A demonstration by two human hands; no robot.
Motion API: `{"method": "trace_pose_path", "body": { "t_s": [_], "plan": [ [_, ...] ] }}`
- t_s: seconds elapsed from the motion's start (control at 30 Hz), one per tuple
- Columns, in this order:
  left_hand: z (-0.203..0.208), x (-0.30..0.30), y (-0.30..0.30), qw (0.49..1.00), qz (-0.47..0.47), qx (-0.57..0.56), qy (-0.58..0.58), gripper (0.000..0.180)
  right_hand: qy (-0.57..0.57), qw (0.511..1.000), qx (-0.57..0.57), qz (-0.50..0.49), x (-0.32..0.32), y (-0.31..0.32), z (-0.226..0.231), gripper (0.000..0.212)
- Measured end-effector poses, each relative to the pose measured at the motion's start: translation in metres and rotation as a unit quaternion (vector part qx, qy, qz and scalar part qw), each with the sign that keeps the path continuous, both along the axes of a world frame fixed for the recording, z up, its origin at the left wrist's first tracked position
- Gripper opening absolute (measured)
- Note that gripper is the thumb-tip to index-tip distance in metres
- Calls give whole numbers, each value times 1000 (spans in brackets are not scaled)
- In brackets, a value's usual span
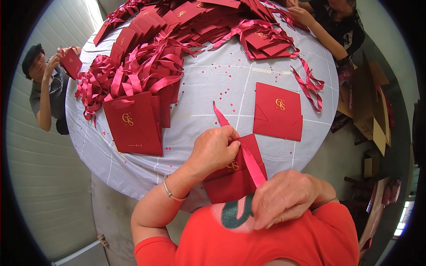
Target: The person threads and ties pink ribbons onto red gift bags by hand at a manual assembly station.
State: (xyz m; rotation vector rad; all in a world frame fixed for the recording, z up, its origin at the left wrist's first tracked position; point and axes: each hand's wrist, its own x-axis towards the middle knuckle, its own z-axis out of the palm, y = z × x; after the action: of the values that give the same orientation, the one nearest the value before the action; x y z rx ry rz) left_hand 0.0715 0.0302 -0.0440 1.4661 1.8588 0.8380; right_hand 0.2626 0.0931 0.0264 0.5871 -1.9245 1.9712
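A small red paper gift bag [234,182] with a gold emblem lies at the table's near edge, in front of my body. My left hand [214,150] is closed in a pinch at the bag's upper edge. From that pinch, a pointed ribbon end sticks out toward the far side. A pink-red ribbon [253,165] runs slantwise over the bag to my right hand [286,195], whose curled fingers grip it. Whether the ribbon passes through a hole is hidden by my left fingers. A flat red bag [278,111] without handles lies beyond my right hand.
Bags with ribbon handles [133,124] are heaped at the left; more red bags [182,17] cover the far side. A loose ribbon [308,86] lies at the right. Small red paper dots dot the white tablecloth [204,84]. Two people work across the table. Cardboard boxes [366,106] stand at the right.
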Motion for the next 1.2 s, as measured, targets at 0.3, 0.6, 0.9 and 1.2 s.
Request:
{"method": "trace_pose_path", "body": {
  "t_s": [0.3, 0.6, 0.9, 1.2],
  "plan": [
    [-1, -4, -6, 997, -17, 57, -40, 19, -89, 971, 142, -170, -8, -1, -15, 30],
    [14, -25, -10, 996, -71, 55, -22, 22, -176, 870, 238, -394, -22, 17, -63, 12],
    [34, -53, -19, 994, -87, -17, 64, 13, -141, 846, 365, -362, -23, 12, -61, 13],
    [39, -65, -11, 960, -118, -178, -181, 18, -99, 871, 326, -354, -22, 15, -62, 18]
  ]
}}
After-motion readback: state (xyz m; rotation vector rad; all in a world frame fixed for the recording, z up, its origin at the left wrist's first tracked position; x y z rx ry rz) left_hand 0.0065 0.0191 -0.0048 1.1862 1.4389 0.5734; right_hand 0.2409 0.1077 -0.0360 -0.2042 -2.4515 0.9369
